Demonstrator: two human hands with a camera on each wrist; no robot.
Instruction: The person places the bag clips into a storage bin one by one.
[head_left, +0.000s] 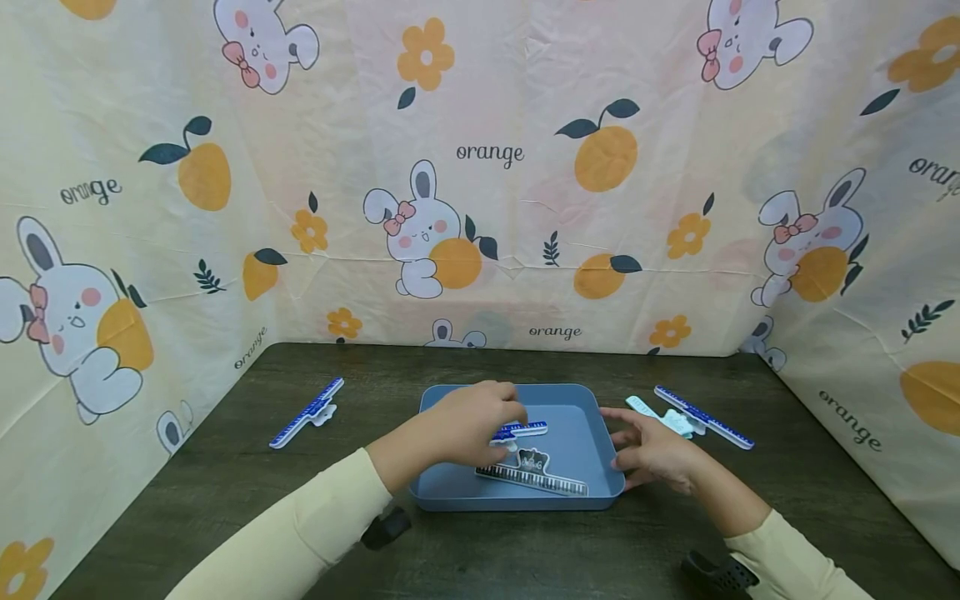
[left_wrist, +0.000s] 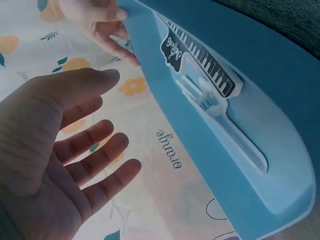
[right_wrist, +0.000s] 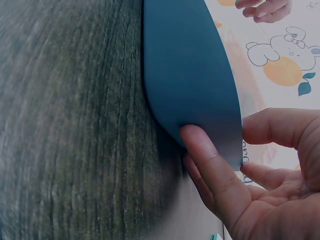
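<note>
A blue-grey tray lies in front of me. My left hand hovers over its left half with loosely bent, spread fingers; the left wrist view shows nothing held. Beneath those fingers, partly hidden, a blue long-bar clip lies in the tray. Nearer the front wall is a piano-key clip with a black, lettered handle. At the tray's right end my right hand holds the side; in the right wrist view its fingers touch the outer wall and rim.
Left of the tray, a blue clip with a white cloud-shaped handle lies on the dark table. Behind my right hand lie a mint clip and another blue clip. A patterned curtain surrounds the table's back and sides.
</note>
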